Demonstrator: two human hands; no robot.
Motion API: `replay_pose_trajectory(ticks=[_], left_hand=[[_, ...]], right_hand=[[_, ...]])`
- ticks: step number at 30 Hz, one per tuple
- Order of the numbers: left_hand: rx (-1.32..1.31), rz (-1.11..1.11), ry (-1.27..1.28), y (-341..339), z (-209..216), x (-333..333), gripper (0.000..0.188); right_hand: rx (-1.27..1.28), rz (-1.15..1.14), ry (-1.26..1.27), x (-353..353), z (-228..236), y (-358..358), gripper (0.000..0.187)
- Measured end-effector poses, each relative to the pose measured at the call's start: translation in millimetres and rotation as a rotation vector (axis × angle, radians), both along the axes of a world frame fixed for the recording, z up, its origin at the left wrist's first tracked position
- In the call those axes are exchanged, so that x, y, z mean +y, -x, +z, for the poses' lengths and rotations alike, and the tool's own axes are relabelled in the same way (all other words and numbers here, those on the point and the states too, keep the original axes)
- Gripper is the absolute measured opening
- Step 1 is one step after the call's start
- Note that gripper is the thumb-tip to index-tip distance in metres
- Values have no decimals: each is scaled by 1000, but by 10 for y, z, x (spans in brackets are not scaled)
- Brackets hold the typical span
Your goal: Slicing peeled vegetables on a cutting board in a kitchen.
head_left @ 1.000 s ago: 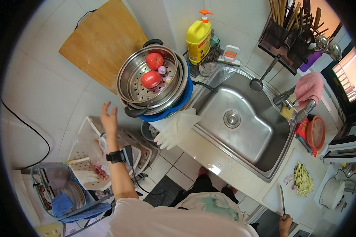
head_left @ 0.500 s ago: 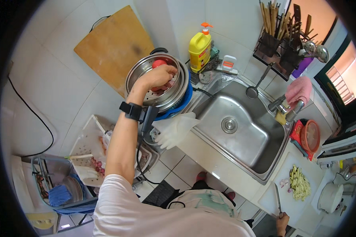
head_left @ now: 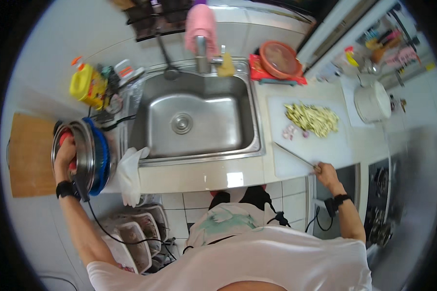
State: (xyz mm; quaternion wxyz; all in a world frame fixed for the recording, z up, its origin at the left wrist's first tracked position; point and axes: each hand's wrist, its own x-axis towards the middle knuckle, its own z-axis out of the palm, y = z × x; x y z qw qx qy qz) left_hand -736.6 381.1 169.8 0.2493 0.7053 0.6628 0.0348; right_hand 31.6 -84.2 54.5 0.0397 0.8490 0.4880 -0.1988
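On the left, my left hand reaches into a perforated steel steamer pan, its fingers curled and partly hidden. Round red things lie in the pan beside the fingers; I cannot tell what kind they are. A blue basin shows under the pan. On the right, my right hand grips a kitchen knife by its handle, the blade over the white cutting board. Pale green vegetable strips lie heaped on this board, with small pinkish chopped pieces next to them.
Between my hands is a steel sink with a pink cloth over its tap. White rubber gloves hang off the counter edge. Around stand a yellow bottle, an orange bowl, a white pot and a wooden board.
My view has swung to the right, so the sink is now in the middle and the pan at far left. My left hand stays in the pan; the right still holds the knife.
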Motion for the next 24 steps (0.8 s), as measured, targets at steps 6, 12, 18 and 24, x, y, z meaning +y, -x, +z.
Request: replay_pose_trajectory(ticks=[6,12,18,24], left_hand=[[-245,66,74,202,-11,54,23],[-304,119,49,76,-15,33,28],[-184,-2,-134,615,-49,109,27],[-291,262,-97,-29,429,-276,22]], right_hand=[[84,-7,-30,-21,52,-14,22],[113,53,-69,-18,107,-79,22],[160,55,-85,31,98,-35,26],[158,2,-96,-150,141,-23,28]])
